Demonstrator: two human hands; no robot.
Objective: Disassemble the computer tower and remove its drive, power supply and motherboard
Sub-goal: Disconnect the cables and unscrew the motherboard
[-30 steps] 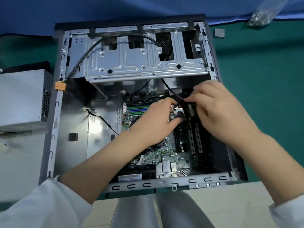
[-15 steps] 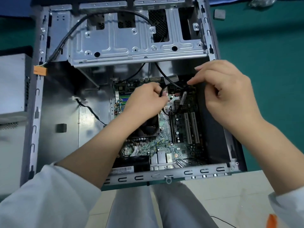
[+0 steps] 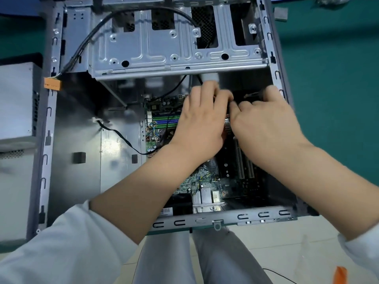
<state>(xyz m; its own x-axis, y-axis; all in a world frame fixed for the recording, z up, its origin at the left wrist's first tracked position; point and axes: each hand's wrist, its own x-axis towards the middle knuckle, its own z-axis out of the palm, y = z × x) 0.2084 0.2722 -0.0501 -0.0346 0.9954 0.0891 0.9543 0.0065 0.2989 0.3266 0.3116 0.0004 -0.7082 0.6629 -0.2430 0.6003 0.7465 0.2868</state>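
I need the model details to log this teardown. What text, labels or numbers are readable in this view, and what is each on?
No text reads with certainty.
White vertical print at the left edge of the motherboard, beside the memory slots: too blurred to read.
Barcode sticker near the case's front rail: bars show, characters too small.
Orange connector on the case's left rail: dark marks, unreadable.
Grey box beside the case: no print visible.

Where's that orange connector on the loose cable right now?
In the head view, the orange connector hangs at the case's left rail, just below the drive cage's left corner.
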